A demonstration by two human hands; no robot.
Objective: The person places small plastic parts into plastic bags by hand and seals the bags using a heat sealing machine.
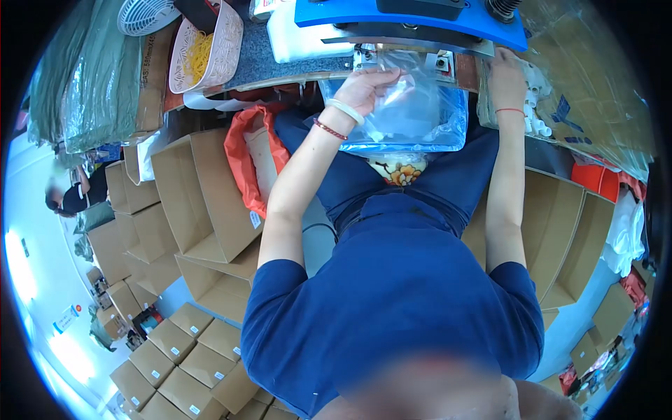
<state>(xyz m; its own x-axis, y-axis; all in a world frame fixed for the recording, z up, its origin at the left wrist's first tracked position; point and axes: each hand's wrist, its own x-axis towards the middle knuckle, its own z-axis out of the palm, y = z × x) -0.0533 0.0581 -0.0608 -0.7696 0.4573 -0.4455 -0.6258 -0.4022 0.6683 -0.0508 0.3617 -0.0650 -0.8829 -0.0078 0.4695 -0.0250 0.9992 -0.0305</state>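
Clear bag (407,82) is pinched by left hand (360,92), nearside of blue machine (413,19) | right hand (507,77), machine's right: grip cannot be told | film is best held by one edge, uncreased | counted: hands, two; blue-lined tray (392,148), one, nearside; basket (230,49), one, machine's left; white pieces (537,126), right, uncountable

A clear plastic bag (413,94) overlies blue plastic (458,117).

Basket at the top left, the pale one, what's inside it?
Inside the pale basket is a tangle of thin yellow strands, with a dark item at the far end. The bottom, and anything beneath them, is covered.
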